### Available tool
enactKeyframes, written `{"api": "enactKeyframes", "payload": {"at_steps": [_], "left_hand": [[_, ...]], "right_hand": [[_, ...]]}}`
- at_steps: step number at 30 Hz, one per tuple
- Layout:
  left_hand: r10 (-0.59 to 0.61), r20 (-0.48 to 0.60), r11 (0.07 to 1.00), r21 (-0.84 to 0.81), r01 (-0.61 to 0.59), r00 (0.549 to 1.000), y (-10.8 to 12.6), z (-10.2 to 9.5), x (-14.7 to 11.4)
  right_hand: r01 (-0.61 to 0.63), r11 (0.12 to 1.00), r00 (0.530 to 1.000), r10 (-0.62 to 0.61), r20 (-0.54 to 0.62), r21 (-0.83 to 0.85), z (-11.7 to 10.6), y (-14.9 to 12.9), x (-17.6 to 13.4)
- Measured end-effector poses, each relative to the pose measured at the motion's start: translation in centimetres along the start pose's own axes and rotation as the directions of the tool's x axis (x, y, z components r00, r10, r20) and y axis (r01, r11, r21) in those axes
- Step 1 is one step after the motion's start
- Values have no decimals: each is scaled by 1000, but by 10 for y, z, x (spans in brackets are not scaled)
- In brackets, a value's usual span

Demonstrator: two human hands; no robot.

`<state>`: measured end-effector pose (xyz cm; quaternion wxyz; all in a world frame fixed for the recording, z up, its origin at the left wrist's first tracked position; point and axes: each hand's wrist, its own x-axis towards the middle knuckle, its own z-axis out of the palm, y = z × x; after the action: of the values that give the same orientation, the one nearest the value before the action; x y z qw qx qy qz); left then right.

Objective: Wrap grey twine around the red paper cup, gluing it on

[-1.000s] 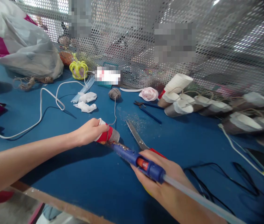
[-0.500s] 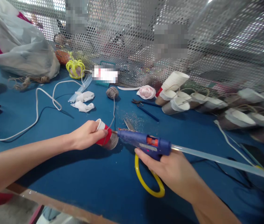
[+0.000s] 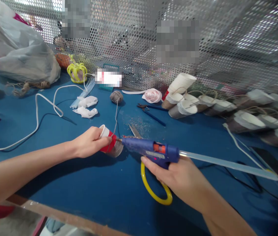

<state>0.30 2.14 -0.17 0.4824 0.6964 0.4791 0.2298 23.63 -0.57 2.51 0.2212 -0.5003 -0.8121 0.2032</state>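
Observation:
My left hand (image 3: 91, 141) is closed around a tilted paper cup (image 3: 110, 148), red with a white rim and grey yarn wound about its lower end. From the cup a strand of yarn runs up to a grey yarn ball (image 3: 116, 97). My right hand (image 3: 175, 177) grips a blue glue gun (image 3: 141, 147), its nozzle pointing left at the cup's side, touching or nearly so. A long clear glue stick (image 3: 210, 160) juts from the gun's rear. Yellow-handled scissors (image 3: 145, 186) lie under the gun, partly hidden by it and my right hand.
Blue-handled pliers (image 3: 153, 116) lie beyond the gun. Several yarn-covered cups (image 3: 183, 110) with string handles line the right side, near a stack of paper cups (image 3: 181, 83). A pink ribbon roll (image 3: 152, 95), white scraps (image 3: 86, 112) and a white cable (image 3: 37, 111) lie farther back and left.
The camera view has shifted slightly. Both hands keep nearly the same pose, with the glue gun's nozzle still at the cup.

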Motion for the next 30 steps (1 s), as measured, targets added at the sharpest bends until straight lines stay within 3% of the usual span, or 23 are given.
{"api": "enactKeyframes", "payload": {"at_steps": [9, 16, 21, 25, 30], "left_hand": [[13, 7, 1000, 22, -13, 1000, 2, -1, -1], [-45, -37, 995, -95, 41, 998, -1, 1, 3], [-166, -87, 957, -255, 140, 982, 0, 3, 6], [-212, -117, 942, -287, 171, 970, 1, 3, 8], [-227, -93, 925, -332, 184, 970, 6, 3, 7]], "right_hand": [[-22, 1000, 999, 22, 27, -14, -7, -10, 7], [19, 995, 996, -27, -83, -97, -2, -8, -1], [55, 992, 997, -48, 63, -117, 0, -19, -6], [93, 983, 995, -85, 58, -159, 6, -26, -10], [48, 988, 997, -38, 70, -150, 2, -23, -9]]}}
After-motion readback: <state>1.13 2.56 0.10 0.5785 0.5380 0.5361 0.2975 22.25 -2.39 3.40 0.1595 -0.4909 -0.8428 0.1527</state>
